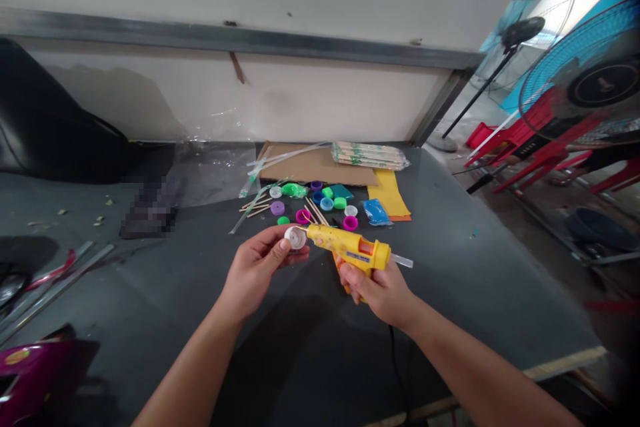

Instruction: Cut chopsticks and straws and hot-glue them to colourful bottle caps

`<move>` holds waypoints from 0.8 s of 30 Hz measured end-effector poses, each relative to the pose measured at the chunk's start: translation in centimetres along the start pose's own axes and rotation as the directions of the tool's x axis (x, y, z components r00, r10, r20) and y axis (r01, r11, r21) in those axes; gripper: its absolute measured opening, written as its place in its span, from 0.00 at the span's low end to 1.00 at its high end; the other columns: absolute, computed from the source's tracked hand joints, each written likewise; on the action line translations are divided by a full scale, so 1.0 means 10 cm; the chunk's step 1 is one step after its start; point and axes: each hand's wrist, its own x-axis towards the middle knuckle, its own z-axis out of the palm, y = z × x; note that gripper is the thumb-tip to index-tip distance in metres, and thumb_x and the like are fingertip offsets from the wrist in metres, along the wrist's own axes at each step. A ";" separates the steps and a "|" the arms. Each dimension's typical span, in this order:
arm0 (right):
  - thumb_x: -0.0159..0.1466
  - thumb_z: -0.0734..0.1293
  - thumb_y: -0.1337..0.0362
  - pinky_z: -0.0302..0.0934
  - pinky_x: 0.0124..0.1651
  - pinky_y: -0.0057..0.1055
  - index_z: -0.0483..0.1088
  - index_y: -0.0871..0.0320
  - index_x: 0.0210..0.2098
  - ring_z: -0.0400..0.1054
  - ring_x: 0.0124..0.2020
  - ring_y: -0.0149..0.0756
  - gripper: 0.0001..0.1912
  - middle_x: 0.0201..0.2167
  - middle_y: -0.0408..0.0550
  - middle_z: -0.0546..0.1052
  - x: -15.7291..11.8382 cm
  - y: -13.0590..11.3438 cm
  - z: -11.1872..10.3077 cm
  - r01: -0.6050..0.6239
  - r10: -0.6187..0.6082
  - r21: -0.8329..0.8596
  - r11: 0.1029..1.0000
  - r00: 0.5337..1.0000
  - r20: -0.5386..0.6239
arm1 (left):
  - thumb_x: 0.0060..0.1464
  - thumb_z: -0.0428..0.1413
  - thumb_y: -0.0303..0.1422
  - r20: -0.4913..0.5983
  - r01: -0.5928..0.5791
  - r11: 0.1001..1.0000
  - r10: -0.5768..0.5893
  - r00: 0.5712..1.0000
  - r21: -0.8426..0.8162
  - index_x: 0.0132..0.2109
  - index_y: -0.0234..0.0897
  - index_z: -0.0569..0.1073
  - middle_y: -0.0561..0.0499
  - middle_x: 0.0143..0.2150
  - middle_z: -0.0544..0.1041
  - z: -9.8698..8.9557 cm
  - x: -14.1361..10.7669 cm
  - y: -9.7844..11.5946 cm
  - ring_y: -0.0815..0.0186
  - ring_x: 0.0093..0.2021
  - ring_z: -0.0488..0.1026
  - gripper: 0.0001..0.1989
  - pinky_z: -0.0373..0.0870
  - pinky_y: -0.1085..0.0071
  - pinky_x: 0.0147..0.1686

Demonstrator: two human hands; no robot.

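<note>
The left hand (257,267), its forearm reaching up from the lower left, pinches a round white plastic cap (297,239) between thumb and fingers above the dark grey worktop (475,280). The right hand (380,290) wraps the handle of a yellow plastic glue gun (335,240), nozzle pointing left at the cap's opening.

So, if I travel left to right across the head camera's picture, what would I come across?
Clear sticks on the table → left hand → white cap it holds → yellow glue gun → glue stick poking from its back → fan.
</note>
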 end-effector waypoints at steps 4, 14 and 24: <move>0.65 0.63 0.55 0.57 0.24 0.25 0.68 0.58 0.29 0.60 0.19 0.25 0.14 0.18 0.39 0.66 -0.01 0.03 0.00 -0.018 0.018 0.004 1.000 1.000 -0.003 | 0.53 0.60 0.37 -0.009 0.002 1.000 -0.002 1.000 0.006 0.46 0.35 0.76 0.46 0.41 0.80 0.00 0.00 0.01 0.62 0.37 0.78 0.15 0.78 0.63 0.42; 0.64 0.64 0.56 0.57 0.22 0.25 0.70 0.59 0.31 0.60 0.17 0.26 0.12 0.18 0.40 0.68 -0.01 0.05 -0.01 -0.040 0.041 0.050 0.998 0.999 -0.020 | 0.51 0.61 0.37 -0.028 -0.034 0.999 0.035 0.999 0.025 0.46 0.35 0.77 0.45 0.42 0.80 0.00 0.00 0.02 0.61 0.40 0.78 0.16 0.77 0.61 0.43; 0.62 0.65 0.54 0.56 0.16 0.23 0.67 0.60 0.32 0.55 0.13 0.22 0.13 0.19 0.39 0.67 0.05 -0.08 0.02 -0.117 0.096 0.417 0.901 0.993 0.072 | 0.50 0.62 0.36 -0.035 -0.033 0.999 0.034 0.999 0.032 0.46 0.34 0.77 0.45 0.40 0.80 0.02 -0.02 0.04 0.62 0.38 0.78 0.16 0.78 0.64 0.42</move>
